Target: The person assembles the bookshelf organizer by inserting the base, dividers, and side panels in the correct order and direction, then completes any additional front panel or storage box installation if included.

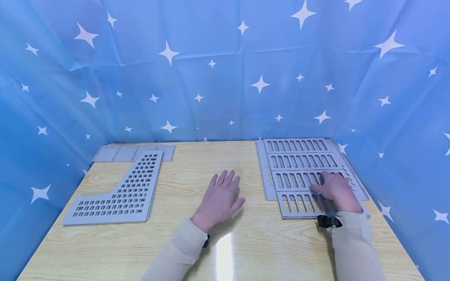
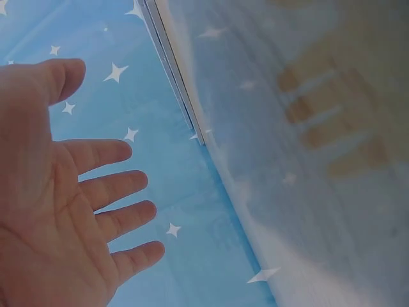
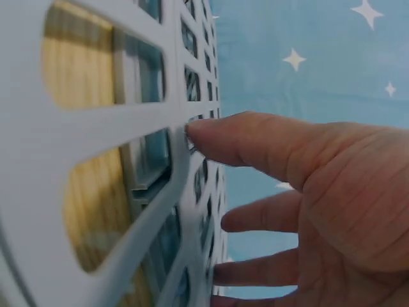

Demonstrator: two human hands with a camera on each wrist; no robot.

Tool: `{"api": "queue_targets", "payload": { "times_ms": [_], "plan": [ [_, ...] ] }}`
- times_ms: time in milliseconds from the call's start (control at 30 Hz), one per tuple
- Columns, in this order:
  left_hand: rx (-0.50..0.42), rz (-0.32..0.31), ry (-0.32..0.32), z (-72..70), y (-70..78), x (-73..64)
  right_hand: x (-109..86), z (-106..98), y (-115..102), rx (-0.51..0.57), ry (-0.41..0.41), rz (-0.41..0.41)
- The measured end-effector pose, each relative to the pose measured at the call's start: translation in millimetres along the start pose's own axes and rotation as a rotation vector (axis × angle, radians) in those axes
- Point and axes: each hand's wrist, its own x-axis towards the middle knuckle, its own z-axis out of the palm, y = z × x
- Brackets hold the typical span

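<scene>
Slotted panel (image 1: 299,170) at right on the table (image 1: 197,171), long axis apparently running front to back, lies beneath the nearer right hand (image 1: 337,189), fingers extended, thumb seemingly touching it; the left hand (image 1: 218,201), spread and empty, is well leftward.

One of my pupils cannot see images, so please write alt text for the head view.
A person's right hand touches a slotted gray panel at the right of a wooden table, while the left hand is spread above the middle. At left lies a gray panel with small square holes; a blue star-patterned backdrop rises behind.
</scene>
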Motion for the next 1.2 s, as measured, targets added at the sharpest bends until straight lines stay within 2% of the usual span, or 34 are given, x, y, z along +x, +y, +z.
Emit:
{"api": "queue_targets", "payload": {
  "times_ms": [133, 267, 400, 533, 633, 733, 967, 1200],
  "plan": [
    [0.020, 0.003, 0.012, 0.3, 1.3, -0.8, 0.9, -2.0, -1.0, -0.018, -0.021, 0.064],
    [0.029, 0.001, 0.026, -0.1, 1.1, -1.6, -0.2, 0.6, -2.2, 0.008, 0.032, 0.125],
    [0.030, 0.002, 0.030, -0.1, 0.6, -2.0, -2.6, 5.2, -1.1, 0.032, 0.120, 0.095],
    [0.034, 0.003, 0.024, -0.9, -0.6, -2.2, -3.5, 4.1, 2.1, 0.038, 0.134, 0.025],
    [0.041, -0.004, 0.018, -1.7, -2.2, -2.2, -3.2, 2.2, 2.7, 0.050, 0.125, 0.007],
    [0.040, -0.012, 0.011, -2.3, -3.5, -2.9, -2.1, 5.0, 1.5, 0.040, 0.155, 0.025],
    [0.039, -0.015, 0.013, -2.0, -6.3, -3.0, 3.6, 17.6, -0.3, 0.010, 0.307, 0.095],
    [0.026, -0.036, 0.005, -4.4, -8.4, -3.3, 3.0, 20.1, -1.0, 0.034, 0.383, 0.132]
  ]
}}
